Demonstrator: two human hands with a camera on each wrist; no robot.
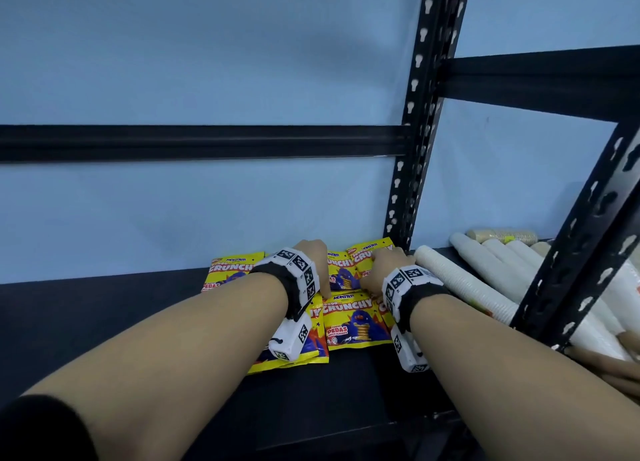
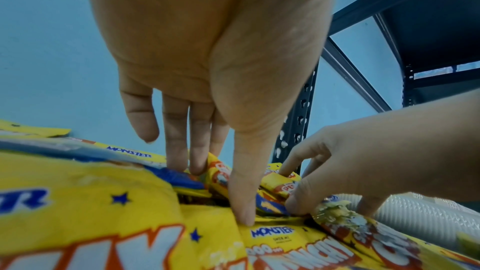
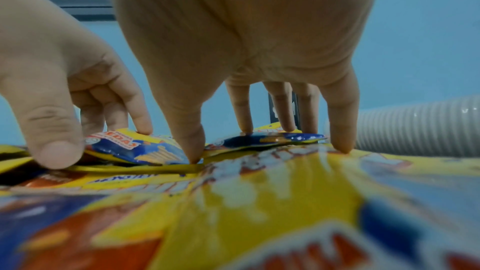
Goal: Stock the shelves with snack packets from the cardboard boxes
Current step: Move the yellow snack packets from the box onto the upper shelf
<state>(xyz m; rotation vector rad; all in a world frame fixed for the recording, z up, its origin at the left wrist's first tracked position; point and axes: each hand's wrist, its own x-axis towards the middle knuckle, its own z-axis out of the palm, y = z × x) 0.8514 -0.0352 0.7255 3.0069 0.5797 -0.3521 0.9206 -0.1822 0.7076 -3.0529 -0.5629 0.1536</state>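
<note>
The snack packets (image 1: pixel 353 322) lie flat in two rows on the dark shelf (image 1: pixel 104 322), grouped toward its right end, with the rear row close to the back edge against the blue wall (image 1: pixel 207 62). All are yellow with "CRUNCHY" lettering, and neighbouring packets overlap at their edges.

Left hand (image 1: pixel 313 253): positioned over the middle of the group, palm down. Fingers (image 2: pixel 176 141) extended and slightly spread; fingertips press on a rear-row packet, and the thumb tip presses on the top edge of a front-row packet. Nothing is pinched.

Right hand (image 1: pixel 384 263): positioned over the rear-right packet, beside the black upright post (image 1: pixel 419 149). Fingers (image 3: pixel 340 122) extended and spread; the tips press down on the packets, and the thumb tip rests at a packet edge. Nothing is gripped.

Sleeves of white cups (image 1: pixel 450 270) lie on their sides on the adjoining shelf section, just right of the post and near the right hand.
</note>
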